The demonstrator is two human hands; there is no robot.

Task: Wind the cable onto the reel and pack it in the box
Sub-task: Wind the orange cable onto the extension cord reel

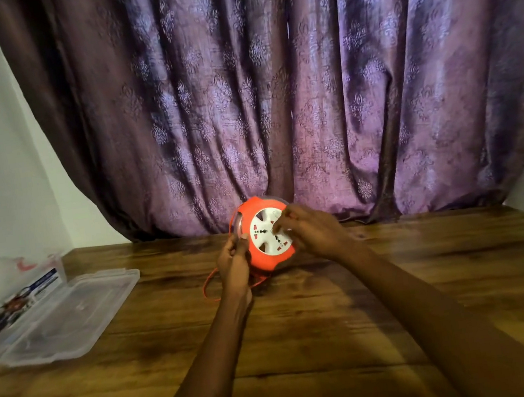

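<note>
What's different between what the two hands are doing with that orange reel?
The left hand grips the orange reel's left edge, where the orange cable leaves it; the right hand lies over the reel's white face, fingers bent onto it. The left hand comes up from below; the right reaches in from the side, covering part of the face. Both touch the reel, held upright above the wooden table.

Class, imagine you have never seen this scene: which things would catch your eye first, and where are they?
The bright orange cable reel with its white socket face, held upright between both hands at the table's middle. Behind it hangs a large purple patterned curtain. At far left, a clear plastic box sits with its lid lying beside it.
</note>
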